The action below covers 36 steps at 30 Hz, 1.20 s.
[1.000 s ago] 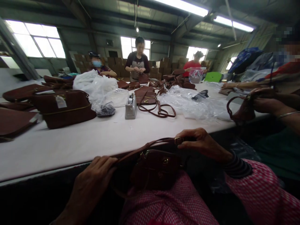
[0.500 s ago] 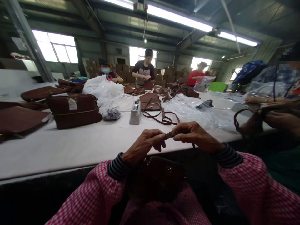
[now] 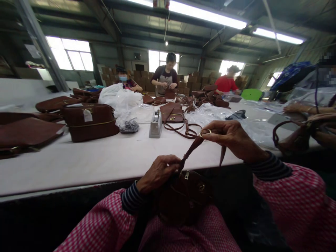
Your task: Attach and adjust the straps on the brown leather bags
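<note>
A brown strap point(image 3: 193, 147) stretches slantwise between my two hands, above the table's front edge. My left hand point(image 3: 162, 171) is closed on its lower part. Higher and to the right, my right hand point(image 3: 227, 136) pinches the strap by a gold-coloured buckle point(image 3: 205, 133). A loose strap end hangs below the right fingers. In my lap rests a dark brown handbag point(image 3: 189, 196) with a zip pull and a gold-coloured clasp; its lower part is in shadow.
On the white table point(image 3: 105, 164) stand a brown bag with a tag point(image 3: 90, 122) and a grey tape dispenser point(image 3: 155, 125). Behind are a flap bag point(image 3: 172, 112) with a coiled strap and clear plastic wrapping point(image 3: 212, 113). Co-workers sit and stand around; one co-worker's hands point(image 3: 320, 129) are close at right.
My right hand has risen and moved right with the buckle. My left hand has dropped slightly, so the strap now spans a longer gap. The view has shifted a little.
</note>
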Available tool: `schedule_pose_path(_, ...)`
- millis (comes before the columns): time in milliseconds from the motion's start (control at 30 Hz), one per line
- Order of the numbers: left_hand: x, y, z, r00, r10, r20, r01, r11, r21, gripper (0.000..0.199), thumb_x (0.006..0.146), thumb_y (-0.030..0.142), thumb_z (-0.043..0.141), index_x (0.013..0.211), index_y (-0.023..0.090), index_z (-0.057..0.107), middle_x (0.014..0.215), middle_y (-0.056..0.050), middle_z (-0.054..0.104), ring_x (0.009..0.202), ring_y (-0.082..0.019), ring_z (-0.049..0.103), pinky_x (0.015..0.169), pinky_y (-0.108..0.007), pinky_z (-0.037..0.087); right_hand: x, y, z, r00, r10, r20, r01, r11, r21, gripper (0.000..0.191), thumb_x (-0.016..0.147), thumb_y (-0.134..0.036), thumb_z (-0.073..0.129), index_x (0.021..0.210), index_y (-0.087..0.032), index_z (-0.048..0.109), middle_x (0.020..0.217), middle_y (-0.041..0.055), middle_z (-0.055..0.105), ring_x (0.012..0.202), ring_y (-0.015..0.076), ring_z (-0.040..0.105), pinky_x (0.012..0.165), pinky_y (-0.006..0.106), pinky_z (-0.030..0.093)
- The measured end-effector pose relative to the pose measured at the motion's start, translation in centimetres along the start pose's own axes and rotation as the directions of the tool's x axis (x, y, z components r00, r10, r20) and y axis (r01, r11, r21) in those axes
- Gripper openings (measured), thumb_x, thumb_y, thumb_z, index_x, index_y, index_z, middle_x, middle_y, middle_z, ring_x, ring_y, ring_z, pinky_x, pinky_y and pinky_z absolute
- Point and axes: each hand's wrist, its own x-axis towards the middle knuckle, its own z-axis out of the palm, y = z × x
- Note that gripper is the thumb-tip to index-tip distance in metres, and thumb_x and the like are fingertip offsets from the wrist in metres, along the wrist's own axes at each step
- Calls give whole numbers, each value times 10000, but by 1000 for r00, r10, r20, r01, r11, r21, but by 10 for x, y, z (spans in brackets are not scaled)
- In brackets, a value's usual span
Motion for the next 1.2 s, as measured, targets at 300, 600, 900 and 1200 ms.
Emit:
schedule_pose_path(300, -17, -2, 12, 983, -84, 162, 152, 865, -478, 282, 950, 427, 664, 1046, 163, 644, 1039, -88, 732, 948, -204, 673, 846, -324, 497, 5, -19, 18, 1000, 18, 25, -21, 992, 124, 279, 833, -428, 810, 886, -163, 739, 693, 28, 692, 507, 88, 491, 431, 218, 351)
schedule_pose_path(600, -47, -40, 27, 985, 0, 170, 71, 910, -409, 361, 926, 416, 690, 1207, 190, 705, 1235, -65, 720, 1176, -261, 623, 1025, -349, 447, 2, -17, 25, 990, 47, -129, -8, 958, 286, 256, 783, -374, 836, 847, -159, 711, 684, 39, 701, 468, 72, 454, 387, 205, 272)
schedule_pose_path(900, -79, -65, 75, 942, -50, -332, 44, 999, -24, 405, 1086, 434, 368, 1081, 210, 706, 1033, -67, 717, 971, -220, 655, 868, -323, 471, 0, -8, 31, 971, 66, -229, 38, 906, 421, 196, 761, -298, 826, 834, -153, 718, 733, 49, 716, 581, 111, 611, 392, 174, 269)
schedule_pose_path(1200, -58, -59, 77, 892, -16, -451, -1, 999, -38, 489, 1029, 483, 456, 630, 201, 487, 632, 27, 425, 601, -131, 417, 589, -267, 345, -18, -40, 25, 998, -64, 18, 52, 923, 382, 118, 828, -228, 785, 908, -160, 732, 677, 19, 695, 507, 89, 523, 394, 199, 276)
